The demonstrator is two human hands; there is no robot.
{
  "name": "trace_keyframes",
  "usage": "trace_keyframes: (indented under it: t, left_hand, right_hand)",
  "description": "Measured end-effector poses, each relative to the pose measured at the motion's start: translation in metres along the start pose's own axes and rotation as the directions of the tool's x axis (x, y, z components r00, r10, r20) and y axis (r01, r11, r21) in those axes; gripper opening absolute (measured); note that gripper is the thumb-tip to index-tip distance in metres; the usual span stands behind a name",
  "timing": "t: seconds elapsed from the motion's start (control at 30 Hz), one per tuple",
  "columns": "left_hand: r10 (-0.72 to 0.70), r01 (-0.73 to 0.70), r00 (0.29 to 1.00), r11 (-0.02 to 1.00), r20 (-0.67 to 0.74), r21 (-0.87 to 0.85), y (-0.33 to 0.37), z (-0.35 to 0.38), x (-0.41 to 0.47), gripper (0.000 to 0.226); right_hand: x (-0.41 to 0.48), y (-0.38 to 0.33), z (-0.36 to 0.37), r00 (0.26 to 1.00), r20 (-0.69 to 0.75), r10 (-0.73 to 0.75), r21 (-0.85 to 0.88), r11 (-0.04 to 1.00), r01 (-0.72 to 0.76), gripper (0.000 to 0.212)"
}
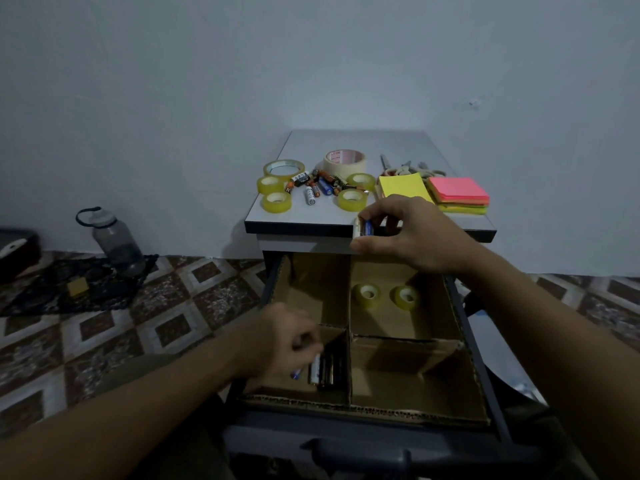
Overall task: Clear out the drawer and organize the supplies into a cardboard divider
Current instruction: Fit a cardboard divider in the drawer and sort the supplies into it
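Batteries sat pinched in the right grip, so one could've slipped into the tape compartment below. Left grip was curled on a blue battery, blurry though.

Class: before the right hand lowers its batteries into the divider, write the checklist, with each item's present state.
1. Right hand has a secure grip on its held batteries: ok.
2. Target, the near-left compartment, already holds stored batteries: ok.
3. Left hand out of that compartment: not ok, it is inside.
4. Room left there: cannot tell.
5. Tape rolls kept apart, in the far-right compartment: ok.
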State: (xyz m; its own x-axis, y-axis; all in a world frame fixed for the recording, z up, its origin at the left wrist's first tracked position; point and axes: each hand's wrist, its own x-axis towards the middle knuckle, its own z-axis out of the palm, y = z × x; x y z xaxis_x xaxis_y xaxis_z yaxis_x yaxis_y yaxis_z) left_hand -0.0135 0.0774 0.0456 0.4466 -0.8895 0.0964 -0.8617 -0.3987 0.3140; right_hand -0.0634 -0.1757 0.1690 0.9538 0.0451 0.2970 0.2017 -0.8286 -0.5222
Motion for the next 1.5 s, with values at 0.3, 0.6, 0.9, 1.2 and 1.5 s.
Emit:
trace_keyframes:
  t: [0.3,0.6,0.9,1.2,1.5]
  left_hand:
    - [-0.456,0.386,0.855,0.877,-0.246,-0.285,-0.054,-0.035,-0.021,0.019]
    - [-0.528,0.449,0.842,0.802,-0.115,-0.395,-0.065,-0.035,-0.018,0.027]
    - [-0.559,0.495,0.829,0.756,-0.028,-0.429,-0.073,-0.031,-0.019,0.027]
    - [-0.568,0.503,0.823,0.741,-0.017,-0.445,-0.071,-0.029,-0.021,0.025]
    - [-0.557,0.499,0.83,0.724,0.024,-0.476,-0.074,-0.027,-0.026,0.025]
  right_hand:
    - [-0.038,-0.018,0.066,0.981,0.17,0.095,0.084,0.99,-0.111,0.048]
    - [-0.061,-0.039,0.144,0.933,0.353,0.072,0.056,0.994,-0.098,0.053]
    - [-0.045,-0.054,0.186,0.917,0.367,0.159,-0.12,0.985,-0.122,0.039]
    - [-0.036,-0.058,0.207,0.868,0.426,0.254,-0.273,0.951,-0.144,0.024]
    - [-0.036,-0.051,0.19,0.87,0.411,0.273,-0.144,0.962,-0.233,0.017]
